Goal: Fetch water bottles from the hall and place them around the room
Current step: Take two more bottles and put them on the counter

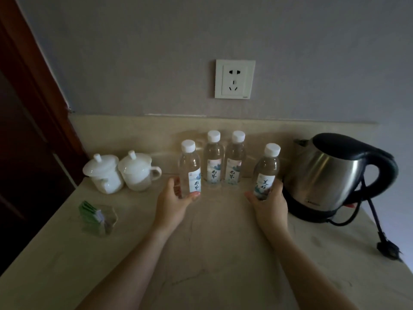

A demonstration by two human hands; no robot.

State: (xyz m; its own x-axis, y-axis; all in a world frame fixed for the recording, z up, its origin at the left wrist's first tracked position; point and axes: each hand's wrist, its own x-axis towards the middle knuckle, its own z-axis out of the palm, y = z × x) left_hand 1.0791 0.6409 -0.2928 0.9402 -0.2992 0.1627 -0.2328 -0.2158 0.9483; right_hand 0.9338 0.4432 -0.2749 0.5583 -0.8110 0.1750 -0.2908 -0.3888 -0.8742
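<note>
Both forearms (pixel 125 265) cut off by near edge; kettle cord (pixel 377 222) plug blurred at far right. Label print on bottles (pixel 213 161) too small to read; sachets (pixel 92 212) in clear holder blurred, dark door (pixel 20 153) cut off left
</note>
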